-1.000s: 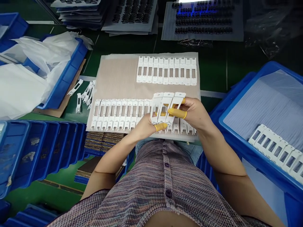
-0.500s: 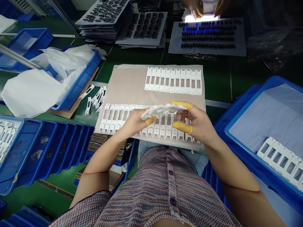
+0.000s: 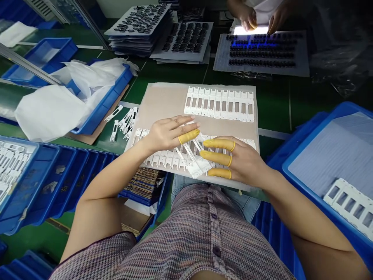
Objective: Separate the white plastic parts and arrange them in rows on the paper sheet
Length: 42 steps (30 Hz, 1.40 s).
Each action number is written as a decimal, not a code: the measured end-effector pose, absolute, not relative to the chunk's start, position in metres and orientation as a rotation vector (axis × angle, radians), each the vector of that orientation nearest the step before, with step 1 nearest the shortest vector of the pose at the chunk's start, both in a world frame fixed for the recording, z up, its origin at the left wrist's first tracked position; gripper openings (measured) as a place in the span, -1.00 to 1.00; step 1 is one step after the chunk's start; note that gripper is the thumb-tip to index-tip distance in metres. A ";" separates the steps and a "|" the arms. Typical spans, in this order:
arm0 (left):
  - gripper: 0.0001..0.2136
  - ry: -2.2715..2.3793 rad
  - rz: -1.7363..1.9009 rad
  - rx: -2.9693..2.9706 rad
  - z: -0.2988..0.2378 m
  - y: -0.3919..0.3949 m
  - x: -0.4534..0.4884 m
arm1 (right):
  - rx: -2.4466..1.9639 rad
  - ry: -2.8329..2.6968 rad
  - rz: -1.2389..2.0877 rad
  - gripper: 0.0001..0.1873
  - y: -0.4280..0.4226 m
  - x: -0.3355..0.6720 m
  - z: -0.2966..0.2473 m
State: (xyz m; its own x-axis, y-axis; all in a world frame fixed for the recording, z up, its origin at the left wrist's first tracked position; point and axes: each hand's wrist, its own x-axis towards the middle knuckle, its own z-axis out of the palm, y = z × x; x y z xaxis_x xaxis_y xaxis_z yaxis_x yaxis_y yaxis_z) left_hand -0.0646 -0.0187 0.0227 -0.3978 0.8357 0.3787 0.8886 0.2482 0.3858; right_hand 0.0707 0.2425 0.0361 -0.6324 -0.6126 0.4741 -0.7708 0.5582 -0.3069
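Several white plastic frames point(image 3: 194, 162), long with rectangular windows, are held tilted in a small stack between my two hands above the board. My left hand point(image 3: 170, 133), with a yellow finger cot, grips their upper left side. My right hand point(image 3: 233, 157), its fingers in yellow cots, closes on their right side; its thumb is partly hidden. Beneath lies a beige sheet-covered board point(image 3: 163, 99). A row of white frames point(image 3: 220, 104) stands along its far right, and another row point(image 3: 163, 160) runs along the near edge, partly covered by my hands.
Loose white frames point(image 3: 126, 123) lie left of the board. A blue tray point(image 3: 116, 93) holds white sheets. At right, a blue bin point(image 3: 294, 167) contains more frames. Nested blue bins point(image 3: 72, 175) stand at left. Across the table, a co-worker's hands point(image 3: 247, 19) are over black parts.
The held frames have turned from nearly edge-on to a slanted view, tipped down towards me. My left hand has moved over their top, and my right hand has come in against them.
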 end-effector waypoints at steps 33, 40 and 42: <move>-0.55 -2.629 -0.559 -1.276 -0.018 -0.090 -0.235 | 0.952 -3.181 -0.162 -0.72 0.116 -0.132 0.025; -0.40 -2.824 -0.987 -1.162 -0.038 -0.091 -0.183 | 0.897 -3.161 0.119 -0.45 0.140 -0.134 0.008; -0.28 -2.859 -0.978 -1.152 -0.042 -0.085 -0.176 | 0.751 -3.165 0.202 -0.51 0.151 -0.133 0.004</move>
State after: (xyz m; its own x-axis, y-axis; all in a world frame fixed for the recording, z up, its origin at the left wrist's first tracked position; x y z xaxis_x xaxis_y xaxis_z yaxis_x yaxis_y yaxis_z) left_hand -0.1763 -0.0854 -0.0418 -0.7423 0.6566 0.1339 0.6010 0.5641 0.5662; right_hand -0.1330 0.1511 0.0041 -0.8872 -0.4535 -0.0855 -0.4390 0.8864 -0.1469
